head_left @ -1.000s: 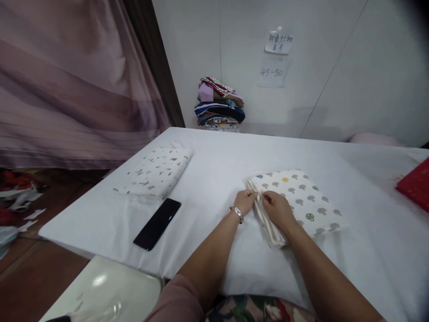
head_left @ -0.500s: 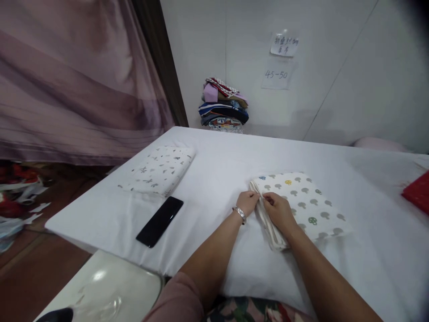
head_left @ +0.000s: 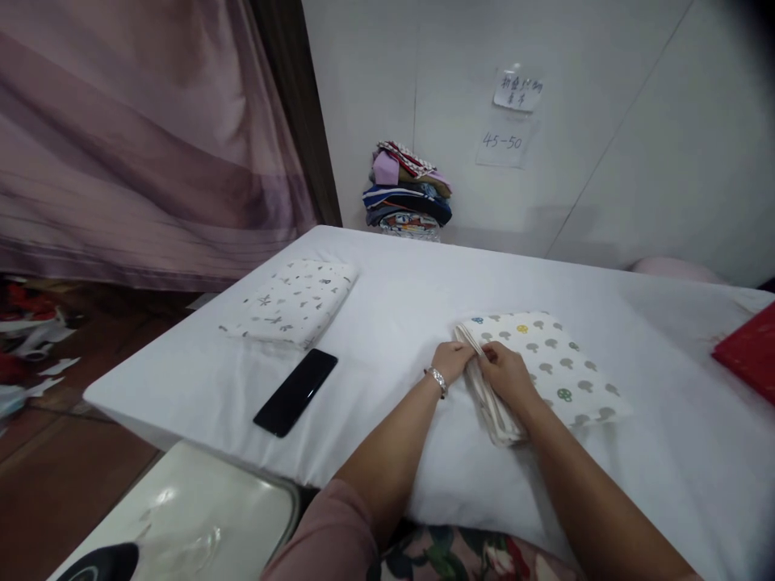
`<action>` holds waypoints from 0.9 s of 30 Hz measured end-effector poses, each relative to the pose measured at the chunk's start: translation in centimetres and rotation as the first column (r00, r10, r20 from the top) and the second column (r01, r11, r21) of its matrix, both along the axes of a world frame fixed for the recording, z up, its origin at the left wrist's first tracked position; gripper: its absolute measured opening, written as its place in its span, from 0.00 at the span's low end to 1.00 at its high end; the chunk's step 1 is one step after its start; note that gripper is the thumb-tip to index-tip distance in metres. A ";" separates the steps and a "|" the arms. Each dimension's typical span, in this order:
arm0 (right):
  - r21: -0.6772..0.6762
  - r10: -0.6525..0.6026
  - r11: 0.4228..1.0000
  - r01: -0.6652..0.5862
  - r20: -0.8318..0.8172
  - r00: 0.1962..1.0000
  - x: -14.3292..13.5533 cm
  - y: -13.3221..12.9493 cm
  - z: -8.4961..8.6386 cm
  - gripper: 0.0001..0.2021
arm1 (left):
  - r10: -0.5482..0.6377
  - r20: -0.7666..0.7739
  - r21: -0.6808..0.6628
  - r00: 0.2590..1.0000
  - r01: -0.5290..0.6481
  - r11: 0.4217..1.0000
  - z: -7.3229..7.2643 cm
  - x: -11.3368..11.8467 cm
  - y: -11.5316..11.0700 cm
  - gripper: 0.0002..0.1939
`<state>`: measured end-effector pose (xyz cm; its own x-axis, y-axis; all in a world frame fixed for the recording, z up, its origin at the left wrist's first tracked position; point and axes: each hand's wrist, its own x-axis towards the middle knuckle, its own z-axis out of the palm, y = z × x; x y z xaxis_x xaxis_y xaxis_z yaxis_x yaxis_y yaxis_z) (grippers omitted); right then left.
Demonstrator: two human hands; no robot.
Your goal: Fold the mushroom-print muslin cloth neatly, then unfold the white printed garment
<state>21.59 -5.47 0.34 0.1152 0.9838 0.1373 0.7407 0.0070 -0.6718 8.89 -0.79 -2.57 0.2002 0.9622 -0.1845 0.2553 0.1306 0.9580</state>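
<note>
A folded white cloth with grey, yellow, blue and green mushroom prints [head_left: 560, 363] lies on the white-covered table in front of me. My left hand [head_left: 453, 360], with a silver bracelet at the wrist, pinches the layered left edge of this cloth. Close beside it, my right hand [head_left: 504, 373] is closed on the same edge, its fingertips at the layers. The forearm on that side passes over the cloth's near part. What exactly lies between the fingertips is partly hidden.
Another folded white cloth with small grey prints [head_left: 296, 300] lies at the left, near a black phone [head_left: 295, 392]. A red item [head_left: 751, 351] is at the right edge. Folded textiles [head_left: 407, 194] are stacked by the wall. A pale seat [head_left: 199, 516] stands lower left.
The view has shifted slightly. Both hands stay at the cloth's left edge, with the right fingertips a little closer in to the layers. The cloth lies in the same place.
</note>
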 end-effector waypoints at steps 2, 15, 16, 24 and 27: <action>-0.026 -0.014 1.000 0.013 -0.074 0.997 0.2 0.0 0.1 0.09 | 0.047 -0.034 0.029 0.998 -0.046 0.999 0.1 -0.3 0.1 0.10; -0.151 -0.113 0.987 0.062 -0.363 0.925 0.5 0.5 -0.1 0.11 | 0.039 -0.246 0.141 0.969 -0.004 0.990 0.7 -0.6 -0.2 0.09; -0.150 -0.111 0.987 0.061 -0.355 0.928 0.5 0.6 -0.2 0.11 | 0.022 -0.278 0.147 0.960 0.020 0.989 0.8 -0.5 -0.2 0.10; -0.168 -0.150 0.983 0.074 -0.503 0.851 0.7 0.4 0.1 0.11 | -0.104 -0.305 0.111 0.947 0.144 0.983 1.0 -0.1 -0.5 0.14; -0.194 -0.170 0.979 0.068 -0.574 0.801 0.9 0.3 0.7 0.12 | -0.105 -0.272 0.088 0.956 0.134 0.987 1.1 -0.2 -0.4 0.14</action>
<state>22.46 -5.19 1.01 0.2413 0.9591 -0.1478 0.1945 -0.1970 -0.9609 8.66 -1.18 -1.52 0.2721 0.9510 -0.1470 0.5101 -0.0130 0.8600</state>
